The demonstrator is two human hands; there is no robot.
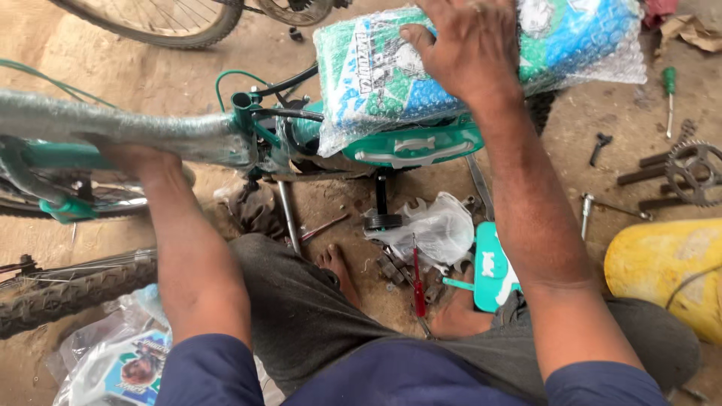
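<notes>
Looking down from the head camera, we see a seated person working on a small green bicycle frame [248,124] that lies across the sandy ground in front of the knees. The right hand [470,49] rests palm-down, fingers spread wide, on a bubble-wrapped package [391,83] printed in green, blue and white; the package sits on top of the frame at centre and far, just above a green chain guard [414,146]. We cannot tell whether the fingers curl over the far edge of the package. The left hand [139,162] reaches under a wrapped grey tube [113,128] at the left end of the frame; the palm presses against the tube, but the fingers are hidden behind it, so we cannot tell how firmly they close.

Near the bare feet we note a red-handled screwdriver [418,282], a crumpled clear plastic bag [436,229] and a flat green plastic panel [492,267]. To the right lie a toothed chainring [696,173], a green-handled screwdriver [668,86] farther off, and a yellow container [665,267] at the near right edge. At the left, a knobbly tyre [68,297] lies beside the knee, and a spoked wheel [162,19] shows at the far left.
</notes>
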